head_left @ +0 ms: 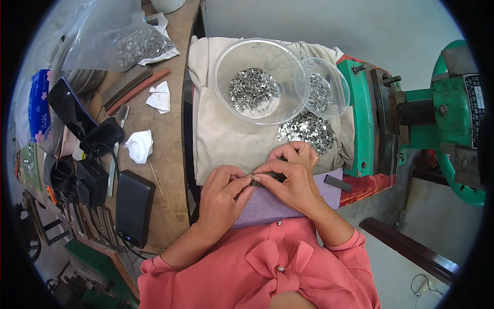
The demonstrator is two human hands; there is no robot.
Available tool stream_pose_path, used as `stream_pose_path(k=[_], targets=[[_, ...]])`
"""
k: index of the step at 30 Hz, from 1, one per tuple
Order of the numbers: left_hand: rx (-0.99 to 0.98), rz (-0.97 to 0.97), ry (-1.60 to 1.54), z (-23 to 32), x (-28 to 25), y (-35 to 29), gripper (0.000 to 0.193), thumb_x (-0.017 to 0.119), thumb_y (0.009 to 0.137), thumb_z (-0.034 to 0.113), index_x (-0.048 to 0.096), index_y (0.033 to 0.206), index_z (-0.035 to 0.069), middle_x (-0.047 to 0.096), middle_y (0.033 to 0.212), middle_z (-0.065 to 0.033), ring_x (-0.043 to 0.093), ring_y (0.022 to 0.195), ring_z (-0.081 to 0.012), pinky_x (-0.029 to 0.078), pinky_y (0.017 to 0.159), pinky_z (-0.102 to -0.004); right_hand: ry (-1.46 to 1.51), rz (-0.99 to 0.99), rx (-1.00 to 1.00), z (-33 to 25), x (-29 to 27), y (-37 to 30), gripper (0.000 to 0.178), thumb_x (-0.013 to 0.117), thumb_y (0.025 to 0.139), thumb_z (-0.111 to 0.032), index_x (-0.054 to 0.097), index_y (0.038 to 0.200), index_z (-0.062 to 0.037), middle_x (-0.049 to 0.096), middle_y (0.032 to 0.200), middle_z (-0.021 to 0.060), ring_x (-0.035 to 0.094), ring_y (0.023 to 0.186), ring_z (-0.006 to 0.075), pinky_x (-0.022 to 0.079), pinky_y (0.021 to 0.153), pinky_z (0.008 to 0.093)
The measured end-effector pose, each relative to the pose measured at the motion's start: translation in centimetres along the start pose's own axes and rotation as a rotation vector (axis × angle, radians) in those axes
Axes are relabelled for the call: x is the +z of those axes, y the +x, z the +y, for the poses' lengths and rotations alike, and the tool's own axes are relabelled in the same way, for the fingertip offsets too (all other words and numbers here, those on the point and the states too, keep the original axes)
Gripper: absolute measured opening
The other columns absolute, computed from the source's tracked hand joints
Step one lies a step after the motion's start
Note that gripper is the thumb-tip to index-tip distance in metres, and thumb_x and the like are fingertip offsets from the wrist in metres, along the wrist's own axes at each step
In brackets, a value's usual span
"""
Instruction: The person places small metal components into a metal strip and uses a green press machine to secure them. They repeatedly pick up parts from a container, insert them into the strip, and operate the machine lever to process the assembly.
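My left hand (222, 196) and my right hand (294, 180) meet over a purple checked cloth (262, 208). Between them is a small dark metal piece (277, 176), mostly covered by my fingers. My right hand is closed round it, with the thumb pressed at its left end. The thumb and forefinger of my left hand pinch at that same end; whether they grip the piece or a smaller part there is hidden. Just beyond my right hand lies a heap of small shiny metal pieces (307, 133). A loose dark metal bar (338, 183) rests on the cloth's right edge.
A large clear bowl (221, 95) and a smaller clear one (341, 105) hold small metal parts on beige cloth (216, 149). To the right stands a green machine (360, 131). A wooden table (167, 195) at left carries a black power bank (135, 208) and a phone (72, 108).
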State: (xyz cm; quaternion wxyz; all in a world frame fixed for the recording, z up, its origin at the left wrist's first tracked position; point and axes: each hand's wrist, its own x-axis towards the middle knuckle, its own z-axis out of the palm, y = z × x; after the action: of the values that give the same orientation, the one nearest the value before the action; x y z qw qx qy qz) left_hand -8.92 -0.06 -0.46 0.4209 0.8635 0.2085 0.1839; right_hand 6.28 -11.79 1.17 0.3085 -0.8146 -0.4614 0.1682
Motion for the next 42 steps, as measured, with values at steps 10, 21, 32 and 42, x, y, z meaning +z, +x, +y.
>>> stream_pose_path(k=[10,21,32,42], targets=[[0.004,-0.021,0.009,0.1,-0.2,0.1,0.027,0.083,0.071,0.002,0.075,0.097,0.002,0.064,0.095,-0.0080,0.061,0.085,-0.0247,0.051,0.071,-0.0359,-0.002,-0.034,0.004,-0.1,-0.4,0.2,0.014,0.084,0.075,-0.029,0.082,0.083,-0.0181,0.062,0.097,-0.0041,0.046,0.109,0.0244,0.025,0.098,0.0452],[-0.002,-0.010,-0.001,0.0,-0.1,-0.1,0.022,0.081,0.074,0.005,0.074,0.095,0.004,0.061,0.095,-0.0060,0.060,0.084,-0.0249,0.051,0.072,-0.0381,-0.034,-0.032,-0.012,0.0,-0.2,0.4,0.014,0.085,0.074,-0.030,0.081,0.081,-0.0180,0.061,0.096,-0.0032,0.047,0.107,0.0247,0.025,0.098,0.0443],[-0.007,-0.005,-0.012,-0.1,0.0,-0.1,0.023,0.082,0.073,0.005,0.074,0.095,0.003,0.062,0.095,-0.0062,0.060,0.084,-0.0249,0.051,0.072,-0.0376,-0.038,-0.040,-0.017,0.1,-0.7,0.4,0.016,0.085,0.073,-0.030,0.081,0.080,-0.0169,0.061,0.094,-0.0040,0.047,0.107,0.0242,0.024,0.098,0.0435],[0.021,-0.011,0.009,-0.2,-0.1,0.1,0.028,0.084,0.071,0.001,0.076,0.098,0.002,0.064,0.094,-0.0089,0.061,0.080,-0.0240,0.050,0.066,-0.0350,-0.028,-0.049,0.000,0.8,-1.1,0.1,0.015,0.085,0.072,-0.030,0.081,0.080,-0.0176,0.060,0.093,-0.0043,0.046,0.107,0.0241,0.024,0.098,0.0430]])
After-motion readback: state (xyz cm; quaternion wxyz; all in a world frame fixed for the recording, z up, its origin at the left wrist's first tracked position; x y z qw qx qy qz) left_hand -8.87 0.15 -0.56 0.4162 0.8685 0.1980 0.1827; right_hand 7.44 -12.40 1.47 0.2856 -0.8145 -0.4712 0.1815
